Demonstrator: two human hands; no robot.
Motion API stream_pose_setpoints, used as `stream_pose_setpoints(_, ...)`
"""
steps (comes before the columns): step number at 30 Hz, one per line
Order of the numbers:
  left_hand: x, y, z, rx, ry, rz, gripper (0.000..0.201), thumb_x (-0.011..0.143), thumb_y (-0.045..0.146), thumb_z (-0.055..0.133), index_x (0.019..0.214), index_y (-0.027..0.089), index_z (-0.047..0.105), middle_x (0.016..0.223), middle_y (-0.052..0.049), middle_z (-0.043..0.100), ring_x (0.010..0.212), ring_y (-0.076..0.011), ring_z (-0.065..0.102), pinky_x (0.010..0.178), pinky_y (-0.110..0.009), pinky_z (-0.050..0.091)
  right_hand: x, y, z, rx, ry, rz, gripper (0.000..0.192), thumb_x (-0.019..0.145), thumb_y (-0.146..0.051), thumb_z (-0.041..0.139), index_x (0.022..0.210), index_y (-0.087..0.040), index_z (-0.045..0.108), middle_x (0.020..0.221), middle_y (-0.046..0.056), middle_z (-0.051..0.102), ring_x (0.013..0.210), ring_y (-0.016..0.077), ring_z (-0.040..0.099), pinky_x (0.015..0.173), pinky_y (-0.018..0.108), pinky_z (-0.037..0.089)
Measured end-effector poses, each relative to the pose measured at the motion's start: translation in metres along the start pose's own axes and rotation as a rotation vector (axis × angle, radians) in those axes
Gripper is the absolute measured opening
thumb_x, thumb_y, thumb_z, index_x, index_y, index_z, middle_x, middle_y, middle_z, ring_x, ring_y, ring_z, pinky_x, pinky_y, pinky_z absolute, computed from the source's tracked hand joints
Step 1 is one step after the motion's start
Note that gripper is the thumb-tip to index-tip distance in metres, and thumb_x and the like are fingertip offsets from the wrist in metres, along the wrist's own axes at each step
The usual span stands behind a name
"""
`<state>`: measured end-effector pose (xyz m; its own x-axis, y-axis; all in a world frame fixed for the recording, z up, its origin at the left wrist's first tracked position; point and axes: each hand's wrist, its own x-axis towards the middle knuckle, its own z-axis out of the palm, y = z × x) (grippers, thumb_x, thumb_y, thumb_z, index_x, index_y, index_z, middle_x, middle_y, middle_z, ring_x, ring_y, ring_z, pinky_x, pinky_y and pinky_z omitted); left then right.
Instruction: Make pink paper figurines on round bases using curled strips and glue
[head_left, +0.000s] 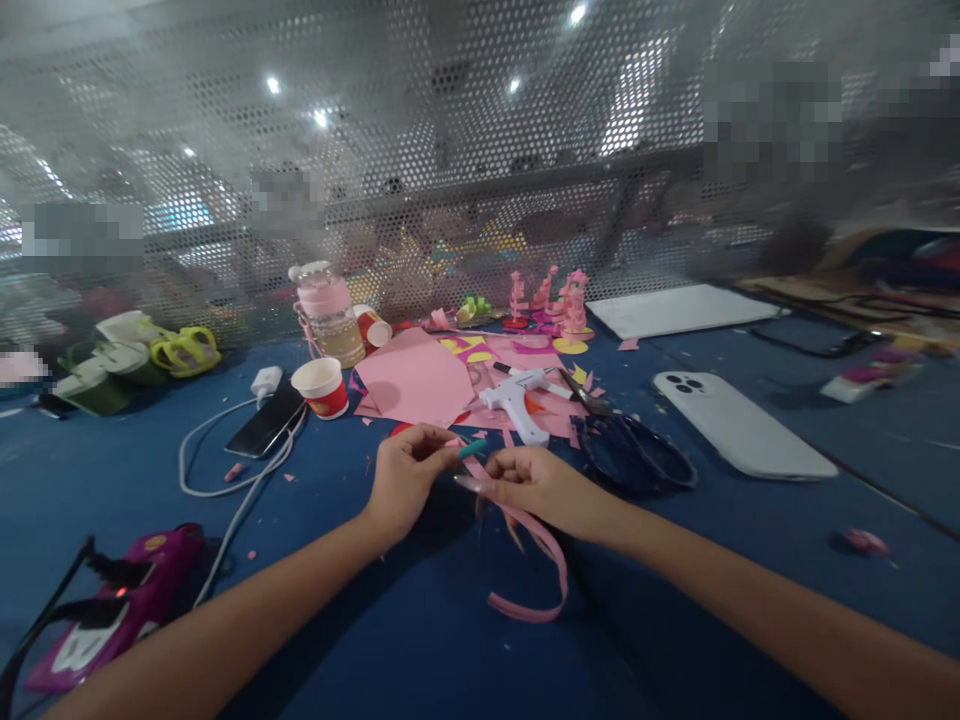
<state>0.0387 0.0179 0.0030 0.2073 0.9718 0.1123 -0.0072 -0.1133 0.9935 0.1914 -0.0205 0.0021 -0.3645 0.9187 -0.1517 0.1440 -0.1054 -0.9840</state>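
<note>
My left hand (409,475) is closed over one end of a thin teal stick (472,449), whose exact kind I cannot make out. A long pink paper strip (561,570) passes by the stick and through my fingers. With thumb and fingers pressed together, my right hand (536,485) pinches that strip just right of the stick. The strip's loose end curls down below my right hand. Just beyond my hands lie a white glue gun (517,405) and pink paper sheets (416,375). Dark blue-handled scissors (637,455) rest beside my right wrist.
Paper cups (321,388), a pink-topped bottle (330,310) and a black phone (262,425) with a cable stand left. Pink paper figures (574,300) are at the back, before a perforated metal screen (480,150). A white phone (742,425) lies right, a purple device (124,605) near left.
</note>
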Motion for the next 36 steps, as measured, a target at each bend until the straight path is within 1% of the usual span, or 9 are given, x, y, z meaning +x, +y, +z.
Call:
stream_pose_setpoints(2,0.000,0.000,0.000,0.042,0.029,0.004,0.008,0.054,0.017,0.069,0.060,0.013,0.065,0.056,0.001,0.064,0.052,-0.0085,0.055,0.052,-0.018,0.043,0.000,0.002,0.000,-0.026,0.032,-0.014,0.042,0.058,-0.055,0.064,0.058,-0.016,0.047,0.043,-0.005,0.051,0.036,0.0069,0.049,0.035,0.018,0.033)
stream_pose_setpoints(5,0.000,0.000,0.001,0.101,0.039,0.001,0.010,0.053,0.020,0.069,0.055,0.014,0.063,0.048,0.003,0.059,0.044,-0.0066,0.047,0.044,-0.018,0.037,0.000,0.002,-0.001,0.026,0.023,0.007,0.047,0.058,-0.063,0.058,0.061,-0.018,0.046,0.043,-0.006,0.050,0.033,0.0078,0.047,0.034,0.020,0.034)
stream_pose_setpoints(10,0.000,0.000,-0.001,0.168,-0.023,-0.005,0.025,0.061,0.032,0.062,0.048,0.015,0.049,0.039,0.007,0.044,0.038,-0.0045,0.035,0.037,-0.016,0.026,0.001,0.000,-0.003,-0.029,0.087,-0.047,0.051,0.052,-0.066,0.059,0.056,-0.017,0.046,0.047,-0.004,0.049,0.040,0.0064,0.045,0.040,0.020,0.033)
stream_pose_setpoints(17,-0.002,-0.002,-0.002,0.254,-0.070,0.036,0.029,0.071,0.038,0.051,0.053,0.017,0.044,0.040,0.008,0.036,0.037,-0.0053,0.030,0.036,-0.017,0.022,0.000,-0.002,-0.001,-0.089,0.072,-0.088,0.044,0.060,-0.055,0.062,0.054,-0.017,0.043,0.049,-0.006,0.041,0.044,0.0050,0.037,0.044,0.021,0.027)
stream_pose_setpoints(22,-0.003,-0.002,-0.003,0.347,-0.042,0.106,0.029,0.073,0.035,0.048,0.052,0.017,0.042,0.044,0.008,0.032,0.041,-0.0060,0.028,0.040,-0.018,0.023,-0.001,-0.001,0.000,-0.091,0.055,-0.137,0.036,0.062,-0.046,0.066,0.062,-0.015,0.047,0.052,-0.007,0.038,0.048,0.0047,0.035,0.046,0.020,0.025)
stream_pose_setpoints(26,-0.004,-0.003,-0.004,0.403,-0.080,0.181,0.028,0.076,0.033,0.046,0.054,0.017,0.042,0.047,0.007,0.033,0.044,-0.0069,0.029,0.042,-0.019,0.024,0.001,0.003,-0.002,-0.114,0.037,-0.114,0.037,0.065,-0.049,0.062,0.069,-0.015,0.049,0.047,-0.009,0.033,0.043,0.0042,0.028,0.043,0.021,0.020)
stream_pose_setpoints(30,-0.007,-0.002,-0.004,0.449,-0.135,0.312,0.025,0.077,0.028,0.045,0.055,0.016,0.046,0.049,0.005,0.037,0.046,-0.0078,0.033,0.046,-0.019,0.027,0.001,0.003,0.000,-0.043,0.102,-0.108,0.046,0.058,-0.054,0.064,0.078,-0.014,0.052,0.054,-0.006,0.044,0.047,0.0056,0.039,0.045,0.020,0.030)
stream_pose_setpoints(33,-0.009,0.000,-0.004,0.472,-0.169,0.425,0.023,0.077,0.024,0.046,0.055,0.016,0.049,0.052,0.004,0.041,0.048,-0.0086,0.037,0.049,-0.019,0.030,0.000,-0.001,0.002,0.017,0.126,-0.095,0.044,0.054,-0.055,0.066,0.068,-0.015,0.053,0.055,-0.005,0.047,0.047,0.0064,0.043,0.044,0.021,0.035)
stream_pose_setpoints(36,-0.010,0.002,-0.003,0.486,-0.184,0.462,0.023,0.076,0.021,0.048,0.054,0.016,0.051,0.054,0.002,0.045,0.051,-0.0091,0.040,0.050,-0.019,0.032,0.000,-0.004,0.004,0.061,0.137,-0.102,0.037,0.053,-0.048,0.070,0.061,-0.015,0.055,0.053,-0.004,0.051,0.050,0.0081,0.049,0.051,0.023,0.041)
